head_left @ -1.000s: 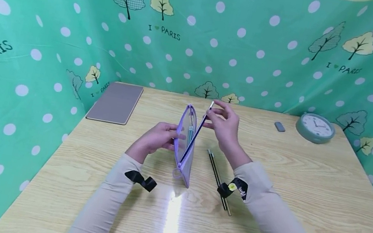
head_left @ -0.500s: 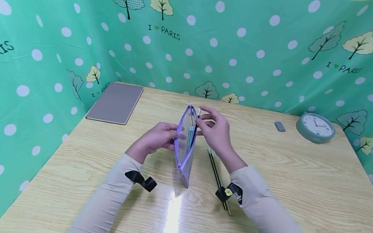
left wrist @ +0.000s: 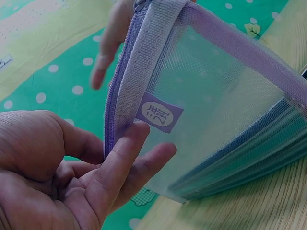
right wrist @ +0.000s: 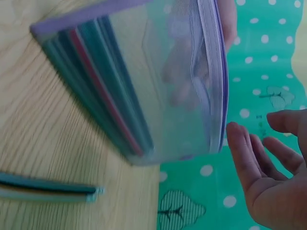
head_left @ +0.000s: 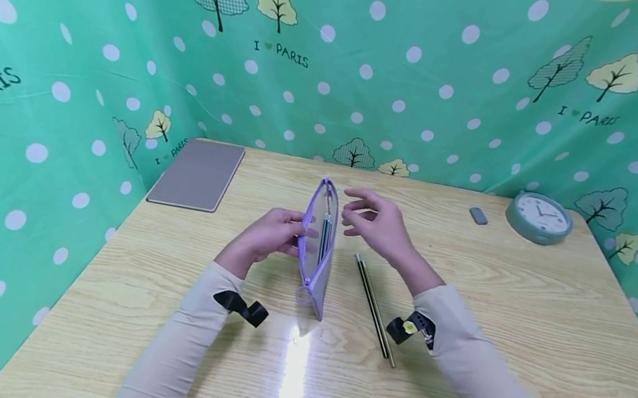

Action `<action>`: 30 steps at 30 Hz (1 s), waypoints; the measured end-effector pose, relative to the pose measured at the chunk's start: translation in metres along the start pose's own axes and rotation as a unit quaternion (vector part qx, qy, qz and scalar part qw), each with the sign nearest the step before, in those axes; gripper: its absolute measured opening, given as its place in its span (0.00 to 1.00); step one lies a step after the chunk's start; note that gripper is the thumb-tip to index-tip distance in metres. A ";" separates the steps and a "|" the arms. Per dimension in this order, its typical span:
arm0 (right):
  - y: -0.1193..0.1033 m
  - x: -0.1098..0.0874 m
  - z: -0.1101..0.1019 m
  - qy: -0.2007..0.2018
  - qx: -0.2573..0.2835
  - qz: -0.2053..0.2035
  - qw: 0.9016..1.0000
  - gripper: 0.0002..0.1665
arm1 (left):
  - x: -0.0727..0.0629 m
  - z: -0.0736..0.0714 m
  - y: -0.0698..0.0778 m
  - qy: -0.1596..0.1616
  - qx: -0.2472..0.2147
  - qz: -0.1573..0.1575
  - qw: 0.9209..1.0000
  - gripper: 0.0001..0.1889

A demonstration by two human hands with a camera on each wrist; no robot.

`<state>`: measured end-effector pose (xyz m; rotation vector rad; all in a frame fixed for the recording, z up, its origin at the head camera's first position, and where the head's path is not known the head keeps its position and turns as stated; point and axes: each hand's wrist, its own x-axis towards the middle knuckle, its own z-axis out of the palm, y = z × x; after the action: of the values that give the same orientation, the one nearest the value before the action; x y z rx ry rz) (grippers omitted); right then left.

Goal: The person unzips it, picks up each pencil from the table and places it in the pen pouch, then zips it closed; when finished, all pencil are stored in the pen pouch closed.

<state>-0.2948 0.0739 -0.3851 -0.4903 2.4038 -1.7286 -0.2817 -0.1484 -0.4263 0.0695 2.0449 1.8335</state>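
Observation:
A purple mesh pencil case (head_left: pixel 315 291) stands on edge over the table, its zipped mouth spread. My left hand (head_left: pixel 275 229) pinches its zipper edge between thumb and fingers; a small label (left wrist: pixel 160 112) shows beside those fingertips in the left wrist view. Several pencils (head_left: pixel 324 237) lie inside the case, one of them red (right wrist: pixel 103 88) through the mesh. Just right of the mouth, my right hand (head_left: pixel 380 224) holds nothing, its fingers loosely bent and apart. Two dark pencils (head_left: pixel 372 304) rest side by side on the table, below the right hand.
A grey notebook (head_left: pixel 198 175) lies at the back left of the wooden table (head_left: pixel 143 324). At the back right are a small grey eraser-like block (head_left: pixel 479 216) and a round clock (head_left: pixel 540 219). A green dotted cloth (head_left: pixel 333 116) hangs behind.
My right hand lowered a dark pencil into the pencil case, let it go, and drew back a little to the right. The left hand has kept its grip on the case.

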 end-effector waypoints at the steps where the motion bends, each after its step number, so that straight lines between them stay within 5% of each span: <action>1: 0.002 -0.001 -0.005 -0.011 -0.013 0.010 1.000 0.27 | 0.000 0.000 0.000 0.001 0.000 -0.001 1.000 0.22; 5: 0.018 -0.004 -0.026 -0.073 -0.124 0.053 0.988 0.24 | 0.000 0.000 0.000 0.002 0.002 -0.002 1.000 0.22; 9: 0.036 -0.004 -0.033 -0.133 -0.236 0.085 0.959 0.23 | -0.001 -0.001 0.002 0.003 0.006 -0.001 1.000 0.22; 16: 0.067 -0.010 -0.023 -0.165 -0.338 0.065 0.924 0.21 | -0.001 -0.001 0.002 -0.002 -0.001 -0.001 1.000 0.22; 22: 0.075 -0.013 -0.017 -0.151 -0.342 0.048 0.926 0.19 | -0.001 0.001 0.003 0.000 0.000 -0.002 1.000 0.22; 30: 0.072 -0.015 -0.016 -0.147 -0.308 0.083 0.936 0.21 | 0.000 0.000 0.002 -0.006 -0.007 -0.003 1.000 0.22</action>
<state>-0.2987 0.1137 -0.4488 -0.5438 2.6236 -0.7399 -0.2823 -0.1484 -0.4245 0.0700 2.0221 1.8400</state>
